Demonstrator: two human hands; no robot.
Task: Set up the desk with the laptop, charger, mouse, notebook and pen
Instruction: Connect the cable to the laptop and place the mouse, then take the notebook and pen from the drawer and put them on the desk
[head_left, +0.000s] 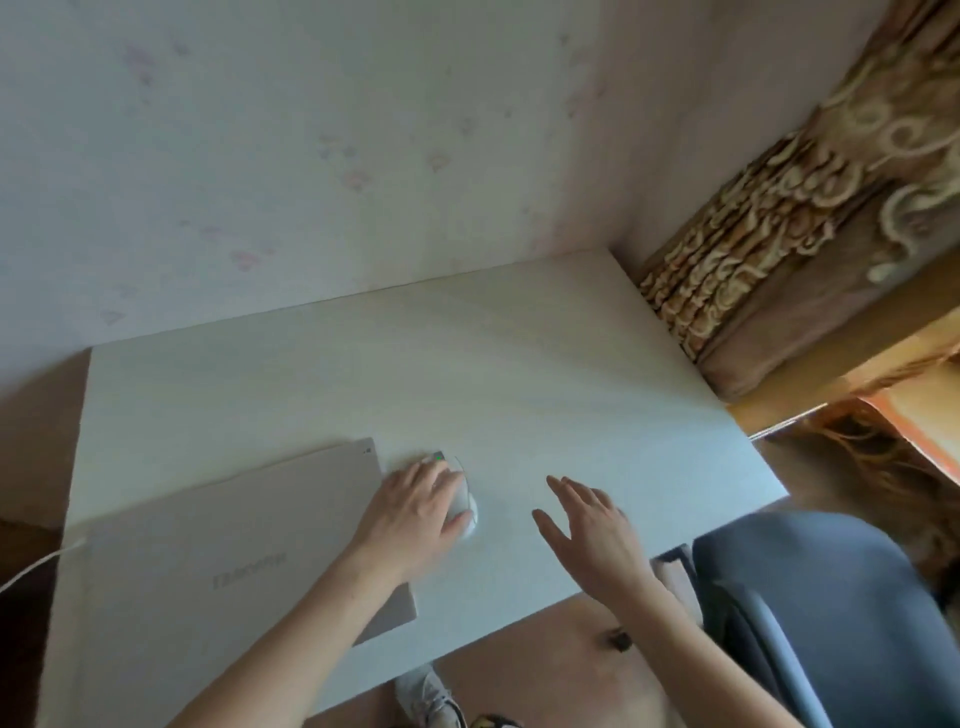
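left hand (415, 506) on mouse (464, 506), closed laptop (223, 561)

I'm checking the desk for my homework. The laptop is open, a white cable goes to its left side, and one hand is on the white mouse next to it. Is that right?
Not quite: the head view shows the laptop closed, lid down flat on the desk. The rest holds: a white cable runs to its left side, and the left hand rests on the white mouse beside it.

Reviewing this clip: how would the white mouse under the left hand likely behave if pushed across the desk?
The mouse looks small with a smooth, rounded shell, so it probably slides easily on the plain white desk and may feel slippery. It sits low and flat beside the closed laptop, so it is unlikely to tip or roll. The left hand covers it, suggesting it is light.
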